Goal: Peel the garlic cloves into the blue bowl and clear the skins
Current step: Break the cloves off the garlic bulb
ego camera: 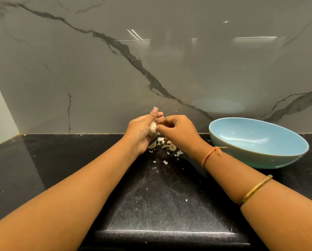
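Garlic (153, 129), long axis near upright, gripped in left hand (142, 132), left of bowl (260, 158); right hand (179, 134) pinches its right side. Loose cloves (167, 146) on surface (162, 196).

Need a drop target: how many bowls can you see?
1: the blue bowl, on the black counter, just right of the right hand.

Black speckled counter (160, 205) meets a glossy grey veined marble backsplash (97, 69)
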### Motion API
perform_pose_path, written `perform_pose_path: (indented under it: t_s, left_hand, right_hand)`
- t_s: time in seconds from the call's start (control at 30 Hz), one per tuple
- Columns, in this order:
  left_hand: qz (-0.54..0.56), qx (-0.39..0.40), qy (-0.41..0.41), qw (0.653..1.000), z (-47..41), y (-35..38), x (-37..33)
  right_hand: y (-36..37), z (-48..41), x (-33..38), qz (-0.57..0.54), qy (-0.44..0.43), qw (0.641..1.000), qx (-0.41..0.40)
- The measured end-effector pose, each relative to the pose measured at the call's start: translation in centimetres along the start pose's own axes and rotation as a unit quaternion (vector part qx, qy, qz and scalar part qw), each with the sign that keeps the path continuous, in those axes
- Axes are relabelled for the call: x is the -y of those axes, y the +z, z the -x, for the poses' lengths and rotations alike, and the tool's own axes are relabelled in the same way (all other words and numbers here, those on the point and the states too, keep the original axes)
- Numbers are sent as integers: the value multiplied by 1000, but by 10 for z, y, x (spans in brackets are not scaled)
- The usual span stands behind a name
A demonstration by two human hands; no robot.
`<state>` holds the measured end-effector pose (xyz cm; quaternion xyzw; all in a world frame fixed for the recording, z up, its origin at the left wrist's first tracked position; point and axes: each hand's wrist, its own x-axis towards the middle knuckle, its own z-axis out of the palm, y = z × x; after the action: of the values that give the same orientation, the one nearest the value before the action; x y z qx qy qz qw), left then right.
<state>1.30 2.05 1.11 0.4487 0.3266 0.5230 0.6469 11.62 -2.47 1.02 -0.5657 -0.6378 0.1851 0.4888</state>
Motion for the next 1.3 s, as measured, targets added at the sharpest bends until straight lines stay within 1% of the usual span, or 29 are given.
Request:
perform_pose_path:
  t_s: [0.1,0.27,0.43,0.67,0.87,1.07,1.3]
  left_hand:
    - [6,2,4,1000,3,1,-1]
    - [-19,3,15,1000,6,2,-2]
    - [-38,4,14,999,10,3,-4]
    - [-39,19,18,999,14,6,-4]
    - [-61,25,28,997,12,5,-2]
    - [-58,24,29,998,9,5,-1]
    - [-43,25,45,998,9,6,0]
  right_hand:
    - [0,0,-1,-20,3,1000,5]
    - [0,0,-1,-53,2,998,22]
    - [0,2,0,-48,-7,998,32]
    - [0,0,-2,-55,13,998,33]
    - [0,-1,-2,-22,7,1000,19]
    - [3,-1,4,81,-32,996,6]
    - [2,1,6,98,-55,994,-13]
